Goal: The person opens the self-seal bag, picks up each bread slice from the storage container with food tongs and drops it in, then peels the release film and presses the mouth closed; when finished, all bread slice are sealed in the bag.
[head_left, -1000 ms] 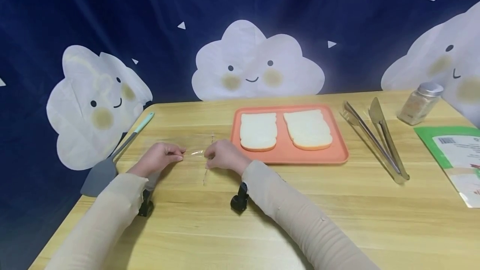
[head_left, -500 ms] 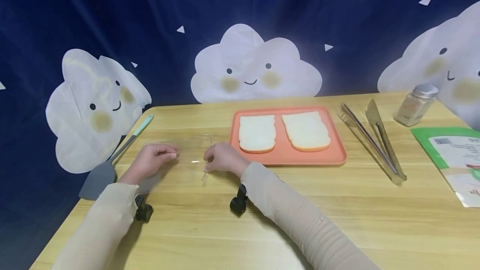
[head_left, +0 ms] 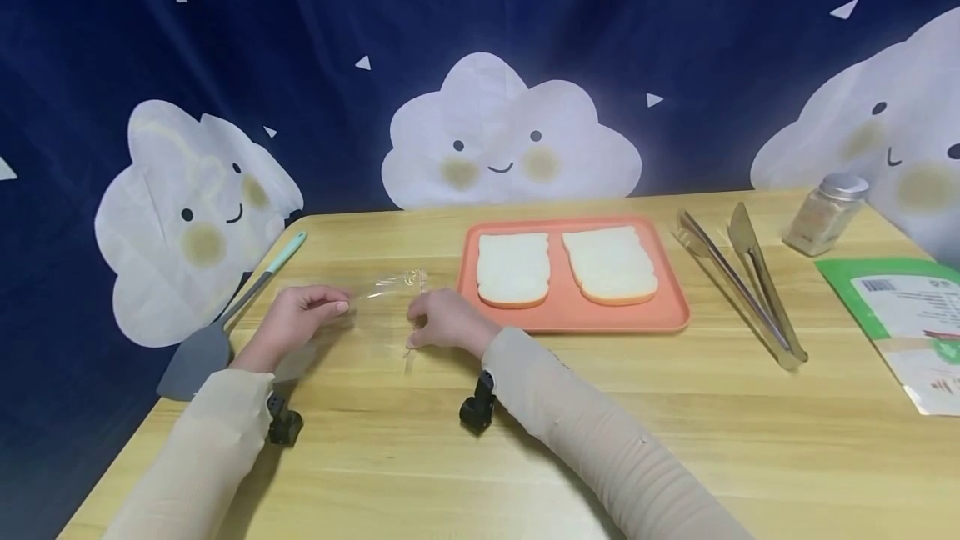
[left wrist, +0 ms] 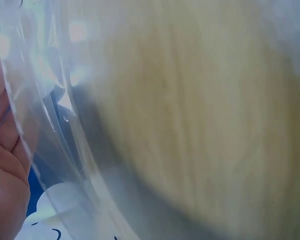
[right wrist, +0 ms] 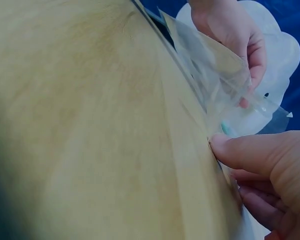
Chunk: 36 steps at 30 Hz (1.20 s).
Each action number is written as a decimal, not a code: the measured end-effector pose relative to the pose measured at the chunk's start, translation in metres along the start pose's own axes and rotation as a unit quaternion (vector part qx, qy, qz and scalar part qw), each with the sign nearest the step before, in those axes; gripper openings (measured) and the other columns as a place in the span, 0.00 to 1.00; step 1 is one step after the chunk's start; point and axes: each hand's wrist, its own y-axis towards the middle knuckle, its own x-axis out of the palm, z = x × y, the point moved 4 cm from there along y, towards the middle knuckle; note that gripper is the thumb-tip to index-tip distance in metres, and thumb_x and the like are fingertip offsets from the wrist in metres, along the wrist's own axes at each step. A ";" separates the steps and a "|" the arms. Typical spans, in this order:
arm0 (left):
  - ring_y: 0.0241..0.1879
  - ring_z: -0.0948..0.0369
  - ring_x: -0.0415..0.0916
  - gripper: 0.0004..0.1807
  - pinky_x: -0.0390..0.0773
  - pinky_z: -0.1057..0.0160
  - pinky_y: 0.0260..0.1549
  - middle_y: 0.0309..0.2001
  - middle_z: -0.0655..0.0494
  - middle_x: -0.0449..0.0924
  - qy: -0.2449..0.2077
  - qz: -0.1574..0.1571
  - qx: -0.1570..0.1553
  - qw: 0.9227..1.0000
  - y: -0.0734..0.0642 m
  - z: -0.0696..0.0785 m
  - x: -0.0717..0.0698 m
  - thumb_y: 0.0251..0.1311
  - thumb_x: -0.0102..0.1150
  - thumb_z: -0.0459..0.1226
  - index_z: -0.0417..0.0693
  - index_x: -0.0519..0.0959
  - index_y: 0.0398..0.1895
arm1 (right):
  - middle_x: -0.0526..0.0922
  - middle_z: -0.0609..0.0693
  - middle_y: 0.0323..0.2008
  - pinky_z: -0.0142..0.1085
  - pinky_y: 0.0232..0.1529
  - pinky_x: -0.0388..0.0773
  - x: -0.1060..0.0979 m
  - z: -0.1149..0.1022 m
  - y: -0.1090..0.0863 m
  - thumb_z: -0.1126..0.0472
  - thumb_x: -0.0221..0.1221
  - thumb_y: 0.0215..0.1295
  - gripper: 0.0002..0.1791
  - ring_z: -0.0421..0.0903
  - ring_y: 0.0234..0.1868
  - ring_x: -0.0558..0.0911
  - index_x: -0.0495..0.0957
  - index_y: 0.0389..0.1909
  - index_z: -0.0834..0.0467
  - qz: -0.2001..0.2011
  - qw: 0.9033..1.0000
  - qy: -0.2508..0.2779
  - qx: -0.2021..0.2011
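Observation:
A piece of clear plastic film [head_left: 384, 327] stretches low over the table between the two hands. Whether it is a bag or a single sheet I cannot tell. My left hand [head_left: 291, 325] pinches its left part between thumb and fingers. The left wrist view shows glossy folds and a jagged edge in front of that hand's palm [left wrist: 7, 185]. On the right, my right hand [head_left: 452, 320] pinches the film's creased edge close to the tabletop, the thumb [right wrist: 245, 150] on top. Both sleeves are beige, with a black camera at each wrist.
An orange tray [head_left: 572, 325] with two bread slices [head_left: 513, 269] lies behind my right hand. A spatula [head_left: 202, 357] is left of the left hand. Metal tongs [head_left: 757, 290], a spice jar [head_left: 823, 219] and a green-white packet [head_left: 892, 315] are farther right. A blue cloud-print curtain [head_left: 510, 7] hangs behind.
My left hand has moved left and away from the right hand, and the film now shows a raised, shiny upper edge. The right hand has stayed nearly in place.

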 end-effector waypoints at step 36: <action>0.31 0.77 0.74 0.10 0.75 0.74 0.31 0.37 0.46 0.83 -0.031 0.062 0.038 0.997 -0.005 0.007 -0.009 0.59 0.59 0.34 0.33 0.81 0.38 | 0.75 0.44 0.31 0.28 0.33 0.67 -0.003 -0.012 -0.008 0.52 0.63 0.57 0.11 0.40 0.31 0.70 0.78 0.31 0.56 -0.054 0.998 -0.031 0.025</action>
